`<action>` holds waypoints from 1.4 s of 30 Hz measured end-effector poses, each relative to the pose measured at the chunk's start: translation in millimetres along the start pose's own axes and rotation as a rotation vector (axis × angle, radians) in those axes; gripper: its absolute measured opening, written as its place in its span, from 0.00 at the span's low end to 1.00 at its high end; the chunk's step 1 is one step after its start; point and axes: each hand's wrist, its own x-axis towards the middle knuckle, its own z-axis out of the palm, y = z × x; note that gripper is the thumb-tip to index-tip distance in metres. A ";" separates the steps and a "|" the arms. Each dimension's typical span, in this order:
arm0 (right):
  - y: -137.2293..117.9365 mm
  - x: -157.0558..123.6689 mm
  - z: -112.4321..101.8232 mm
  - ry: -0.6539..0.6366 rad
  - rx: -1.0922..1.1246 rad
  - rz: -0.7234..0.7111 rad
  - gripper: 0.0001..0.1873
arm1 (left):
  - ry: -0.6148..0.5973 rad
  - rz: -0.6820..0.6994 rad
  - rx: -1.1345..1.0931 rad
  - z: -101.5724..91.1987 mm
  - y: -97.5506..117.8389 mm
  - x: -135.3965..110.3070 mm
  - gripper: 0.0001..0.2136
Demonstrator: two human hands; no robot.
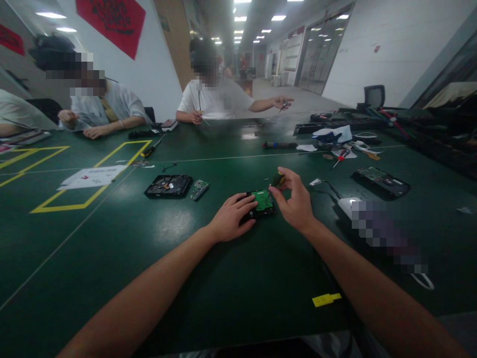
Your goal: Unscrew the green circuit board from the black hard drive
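In the head view a hard drive (260, 211) lies on the green table with its green circuit board facing up. My left hand (233, 217) holds it from the left, fingers across the board and thumb along the near edge. A screwdriver with a dark and yellow handle (276, 180) is pinched in my right hand (295, 199). Its tip points down at the board's right part; whether it sits in a screw I cannot tell. Tiny screws (266, 178) lie just behind the drive.
To the left are an opened hard drive (168, 186) and a loose circuit board (199, 190). Another hard drive (380, 182) and a partly blurred white-ended object (376, 223) lie right. A red screwdriver (340, 159) sits among clutter. Two people (216, 99) (108, 107) work across the table.
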 end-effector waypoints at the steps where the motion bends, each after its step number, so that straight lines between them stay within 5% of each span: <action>1: 0.2 0.1 -0.3 0.002 -0.010 -0.010 0.31 | 0.001 0.002 -0.001 0.2 -0.3 -0.1 0.29; 12: 0.6 -2.4 1.6 -0.087 0.084 0.039 0.34 | 0.007 -0.002 0.006 1.0 1.0 0.3 0.29; 25: -3.2 1.4 -1.3 0.029 -0.059 -0.036 0.29 | 0.003 0.002 0.006 0.8 -0.3 0.0 0.30; 33: -6.2 -1.1 0.1 -0.096 0.145 0.056 0.31 | 0.005 0.007 0.000 -1.1 2.1 0.5 0.29; 42: -3.4 -0.6 -1.2 -0.005 -0.025 0.003 0.31 | -0.014 -0.008 0.032 -1.8 2.9 0.2 0.29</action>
